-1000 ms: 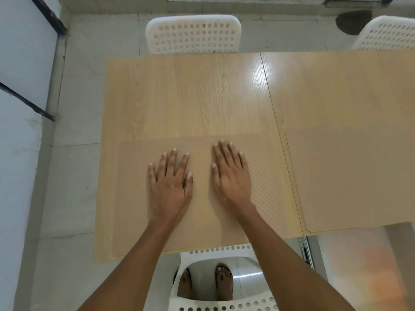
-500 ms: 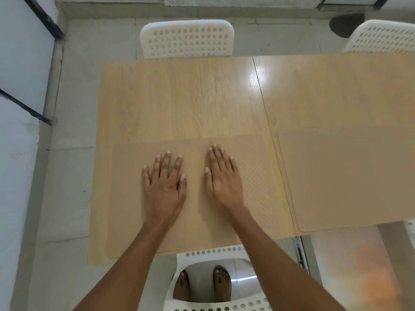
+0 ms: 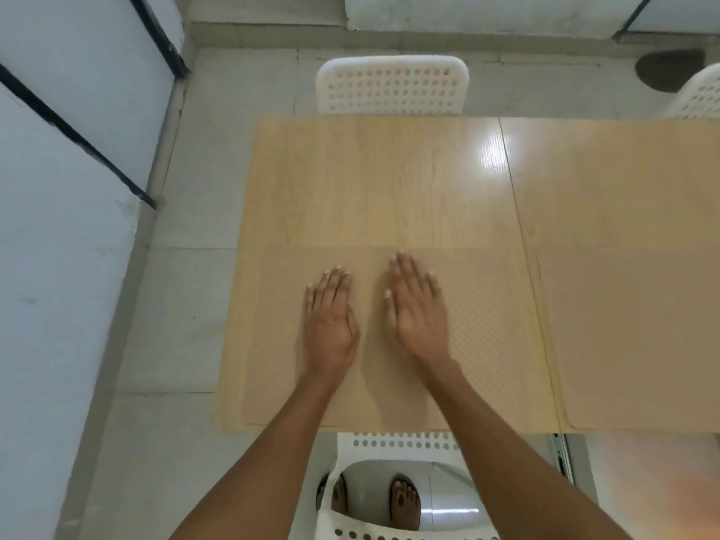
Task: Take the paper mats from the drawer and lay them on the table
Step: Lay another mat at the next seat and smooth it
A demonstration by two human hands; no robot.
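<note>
A tan paper mat (image 3: 495, 337) with a fine dotted texture lies flat on the near left part of the wooden table (image 3: 389, 181). My left hand (image 3: 329, 321) and my right hand (image 3: 419, 309) lie side by side over its middle, fingers straight and together, pointing away from me. A second paper mat (image 3: 631, 337) lies flat to the right, reaching the near table edge. No drawer is in view.
A white perforated chair (image 3: 391, 85) stands at the far side, another (image 3: 699, 97) at the far right, and a third (image 3: 397, 446) is tucked under the near edge by my feet. A white wall (image 3: 58, 189) runs along the left. A metal rail (image 3: 561, 457) shows below the table edge.
My fingers have drawn together from a spread pose. The view has shifted, so the table and hands now sit further right and lower in the frame.
</note>
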